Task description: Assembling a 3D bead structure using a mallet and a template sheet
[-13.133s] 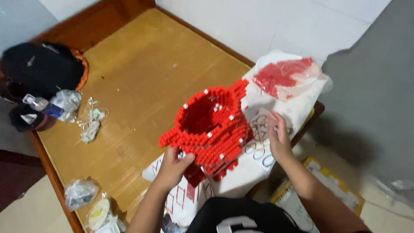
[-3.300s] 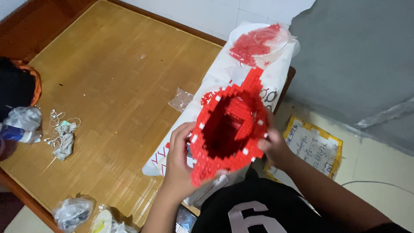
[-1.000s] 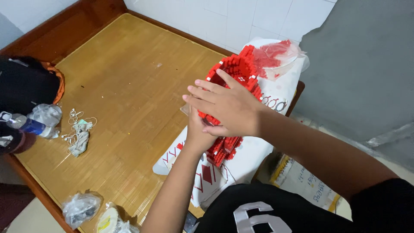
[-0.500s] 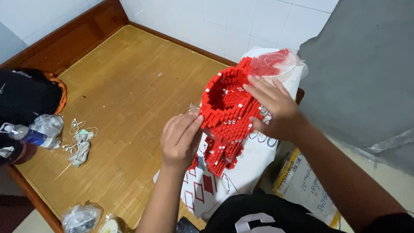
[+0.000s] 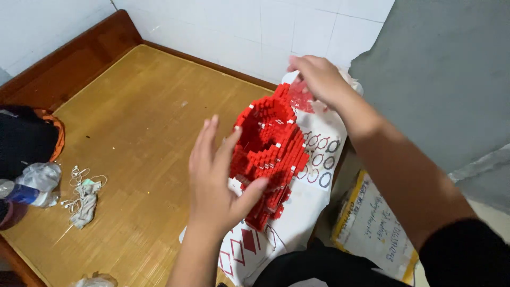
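Head view: a red brick model [image 5: 268, 154] is being steadied at frame centre by the open left hand [image 5: 220, 178]; a bag of red bricks [image 5: 304, 98] is being gripped by the right hand [image 5: 319, 79] above.

The brick model [image 5: 268, 151] in the middle of the frame is bright red, dotted with a few small white bricks along its rim. Under it lies a white sheet [image 5: 313, 186] printed with dark rings and red diamond shapes. At the upper right of the sheet, a clear bag [image 5: 303, 98] holds more red pieces. The tabletop [image 5: 133, 138] is a yellow-brown woven mat with a fine grain, edged by a dark reddish-brown wooden frame [image 5: 69, 53]. The wall [image 5: 239, 26] above is white tile with grey joints. At the left edge sit a black bag [image 5: 21, 141] with an orange rim and a blue-capped bottle [image 5: 24, 194]. At lower right, a yellow-edged box [image 5: 372, 228] has a white face.
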